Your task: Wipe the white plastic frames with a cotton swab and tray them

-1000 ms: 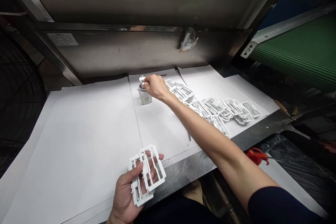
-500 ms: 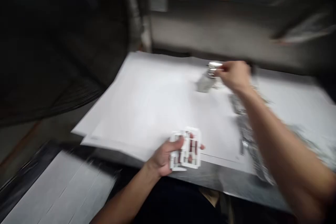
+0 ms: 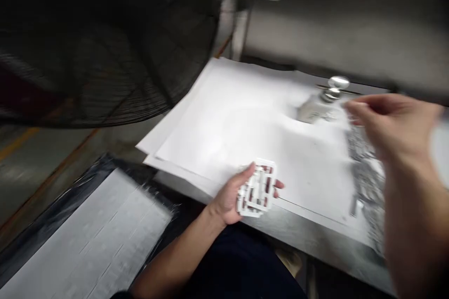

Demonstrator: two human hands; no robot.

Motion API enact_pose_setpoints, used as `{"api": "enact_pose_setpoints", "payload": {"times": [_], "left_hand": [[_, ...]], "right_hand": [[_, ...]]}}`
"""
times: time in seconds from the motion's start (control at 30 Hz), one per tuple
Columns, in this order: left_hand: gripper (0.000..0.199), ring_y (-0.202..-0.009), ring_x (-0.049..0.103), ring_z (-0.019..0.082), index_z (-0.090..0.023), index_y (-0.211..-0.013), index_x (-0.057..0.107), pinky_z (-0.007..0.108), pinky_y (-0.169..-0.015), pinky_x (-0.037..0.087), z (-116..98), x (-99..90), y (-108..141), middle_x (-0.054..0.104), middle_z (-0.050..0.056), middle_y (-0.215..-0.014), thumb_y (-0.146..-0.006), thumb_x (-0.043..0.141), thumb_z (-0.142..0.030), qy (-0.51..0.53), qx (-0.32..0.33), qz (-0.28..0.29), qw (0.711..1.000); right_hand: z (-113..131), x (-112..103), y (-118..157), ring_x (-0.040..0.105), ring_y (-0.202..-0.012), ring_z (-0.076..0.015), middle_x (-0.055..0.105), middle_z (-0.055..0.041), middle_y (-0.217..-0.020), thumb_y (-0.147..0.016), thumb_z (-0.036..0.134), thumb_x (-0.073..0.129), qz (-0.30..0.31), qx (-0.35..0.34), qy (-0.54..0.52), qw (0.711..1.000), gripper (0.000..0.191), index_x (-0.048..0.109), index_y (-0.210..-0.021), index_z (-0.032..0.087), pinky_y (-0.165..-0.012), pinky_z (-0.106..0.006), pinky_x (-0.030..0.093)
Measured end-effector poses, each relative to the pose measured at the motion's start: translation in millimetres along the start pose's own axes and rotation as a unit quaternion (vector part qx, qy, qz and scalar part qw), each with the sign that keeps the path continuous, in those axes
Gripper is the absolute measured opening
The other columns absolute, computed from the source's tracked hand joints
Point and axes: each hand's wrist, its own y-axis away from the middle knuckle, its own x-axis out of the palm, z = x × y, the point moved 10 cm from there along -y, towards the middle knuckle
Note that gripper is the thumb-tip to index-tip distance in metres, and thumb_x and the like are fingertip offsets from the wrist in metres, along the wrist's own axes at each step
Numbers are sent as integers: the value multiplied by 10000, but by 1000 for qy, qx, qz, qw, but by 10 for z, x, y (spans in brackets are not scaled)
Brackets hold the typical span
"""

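Observation:
Several flat white frames with rectangular cut-outs (image 3: 259, 187) rest overlapped in my left hand (image 3: 233, 196), thumb on top and fingertips behind. My right hand (image 3: 396, 121) is raised over the right part of the white sheets (image 3: 228, 117), its thumb and index finger pinched together. Whatever is between those fingertips is too small or blurred to make out. Left of them, a shiny round-topped metal object (image 3: 335, 88) stands beside a pale label or bag (image 3: 310, 111).
Blurred silvery parts (image 3: 366, 187) lie on the sheets under my right forearm. A large black fan guard (image 3: 140, 56) fills the upper left. At lower left, a white-topped stack (image 3: 98, 233) sits in black plastic. A grey panel (image 3: 333, 32) rises behind the table.
The view has shifted, so the table sits further right. My right hand has left the shiny metal object and moved to its right. The frames overlap more in my left hand.

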Motion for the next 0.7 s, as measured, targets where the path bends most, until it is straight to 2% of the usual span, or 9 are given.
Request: {"api": "enact_pose_setpoints", "payload": {"times": [0.13, 0.23, 0.33, 0.47, 0.53, 0.7], "left_hand": [[373, -814, 629, 195, -99, -1061, 601, 270, -654, 506, 50, -51, 22, 649, 142, -966, -885, 418, -372, -35, -19, -71, 997], [415, -807, 632, 198, -99, -1063, 611, 281, -667, 514, 127, -31, -5, 654, 141, -963, -887, 399, -410, -67, -40, -87, 993], [425, -787, 642, 198, -99, -1046, 627, 284, -673, 520, 234, -14, -37, 669, 141, -936, -883, 405, -422, -82, -62, -105, 989], [284, -763, 656, 184, -148, -958, 662, 276, -707, 523, 263, -23, -59, 691, 66, -824, -864, 484, -348, -74, -47, -151, 985], [265, -779, 660, 190, -149, -922, 668, 274, -726, 522, 253, -16, -62, 693, 55, -804, -856, 502, -345, -82, -44, -165, 982], [345, -829, 657, 231, -115, -1018, 644, 301, -698, 535, 326, 37, -87, 690, 110, -905, -869, 463, -368, -119, -95, -159, 975]], "right_hand": [[96, -69, 580, 555, -594, -114, 656, -44, -717, -757, 305, 659, 16, 42, 0, 999, 158, 690, -815, 161, -541, -251, 447], [204, 11, 931, 562, -616, -116, 652, -33, -747, -804, 311, 624, 78, 63, -51, 994, 172, 667, -858, 153, -528, -235, 464], [421, 157, 1172, 563, -657, -113, 636, -29, -789, -845, 258, 581, 129, 33, -58, 989, 126, 645, -876, 154, -567, -227, 472], [634, 390, 1383, 564, -719, -126, 609, -53, -878, -865, 192, 524, 203, -44, 2, 978, 118, 613, -926, 143, -642, -241, 469], [582, 392, 1449, 558, -711, -128, 597, -55, -886, -867, 181, 504, 215, -49, 42, 974, 117, 602, -919, 143, -645, -246, 458], [313, 145, 1508, 544, -698, -125, 596, -38, -870, -848, 167, 522, 188, 6, 54, 981, 79, 595, -879, 165, -646, -248, 439]]}}
